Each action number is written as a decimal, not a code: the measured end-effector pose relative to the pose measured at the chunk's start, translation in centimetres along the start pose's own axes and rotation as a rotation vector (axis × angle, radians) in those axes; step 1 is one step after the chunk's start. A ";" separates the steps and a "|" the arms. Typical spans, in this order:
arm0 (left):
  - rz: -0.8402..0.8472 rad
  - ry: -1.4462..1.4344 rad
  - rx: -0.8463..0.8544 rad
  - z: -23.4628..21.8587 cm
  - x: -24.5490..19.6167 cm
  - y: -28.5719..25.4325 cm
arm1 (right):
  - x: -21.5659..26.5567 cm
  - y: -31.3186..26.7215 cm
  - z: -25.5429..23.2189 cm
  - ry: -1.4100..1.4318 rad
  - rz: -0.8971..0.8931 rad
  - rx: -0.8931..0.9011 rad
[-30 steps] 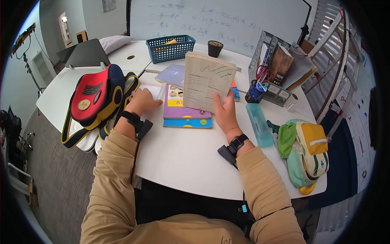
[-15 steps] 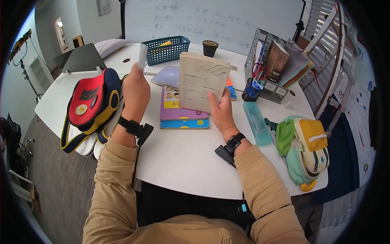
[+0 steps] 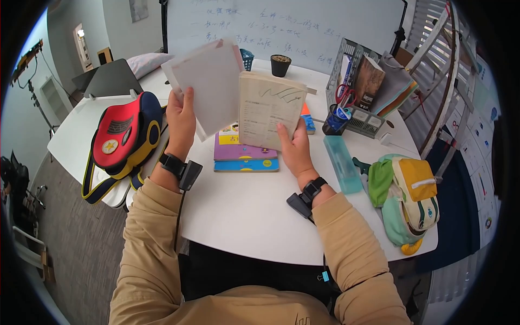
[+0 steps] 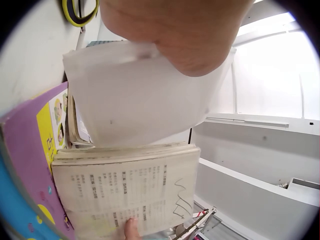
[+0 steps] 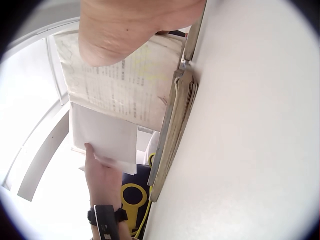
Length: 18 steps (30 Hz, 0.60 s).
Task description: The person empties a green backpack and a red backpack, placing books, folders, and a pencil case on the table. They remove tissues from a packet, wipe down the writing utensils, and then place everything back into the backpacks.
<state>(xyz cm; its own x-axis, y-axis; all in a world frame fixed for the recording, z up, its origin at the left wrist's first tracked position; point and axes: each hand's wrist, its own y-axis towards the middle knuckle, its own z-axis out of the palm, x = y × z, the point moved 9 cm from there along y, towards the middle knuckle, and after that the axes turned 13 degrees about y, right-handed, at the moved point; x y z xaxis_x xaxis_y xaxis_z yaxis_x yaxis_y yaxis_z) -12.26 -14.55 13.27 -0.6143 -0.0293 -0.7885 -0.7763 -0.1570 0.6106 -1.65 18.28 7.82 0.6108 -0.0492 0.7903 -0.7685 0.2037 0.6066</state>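
My left hand (image 3: 181,122) pinches a few white paper sheets (image 3: 208,81) by their lower left edge, raised over the table. In the left wrist view the white sheets (image 4: 135,95) hang just beyond a thick worn book (image 4: 120,185). My right hand (image 3: 297,149) grips that book (image 3: 271,108) by its lower right corner, thumb on the cream page with printed lines and a scribble. Behind and below it lie a purple book (image 3: 244,153) and a blue book (image 3: 246,166), stacked on the table and partly hidden.
A red and navy school bag (image 3: 116,132) lies at the left. On the right are a teal pencil case (image 3: 342,165), a green and yellow backpack (image 3: 409,195), a pen holder (image 3: 336,124) and a grey rack (image 3: 374,123) of books. A teal basket (image 3: 247,60) and potted plant (image 3: 280,65) stand behind.
My left hand has picked the white sheets off the table left of the books and lifted them, turning their broad side into view. My right hand keeps holding the worn book nearly still.
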 end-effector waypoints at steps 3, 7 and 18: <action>-0.102 -0.037 0.061 1.1 1.3 -0.4 | 0.2 0.0 0.0 -0.015 -0.019 0.004; -0.171 -0.105 0.200 3.6 2.1 -1.7 | 0.1 -0.2 0.2 0.032 -0.006 0.027; -0.279 -0.251 0.395 7.0 2.2 -4.7 | 1.1 -0.7 1.9 0.134 0.048 0.084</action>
<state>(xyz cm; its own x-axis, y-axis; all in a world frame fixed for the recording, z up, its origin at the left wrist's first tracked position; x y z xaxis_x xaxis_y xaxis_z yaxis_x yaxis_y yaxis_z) -10.97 -6.96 9.17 -0.3550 0.2043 -0.9123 -0.8792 0.2588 0.4000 -0.78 16.23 8.40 0.5889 0.0908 0.8031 -0.8070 0.1200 0.5782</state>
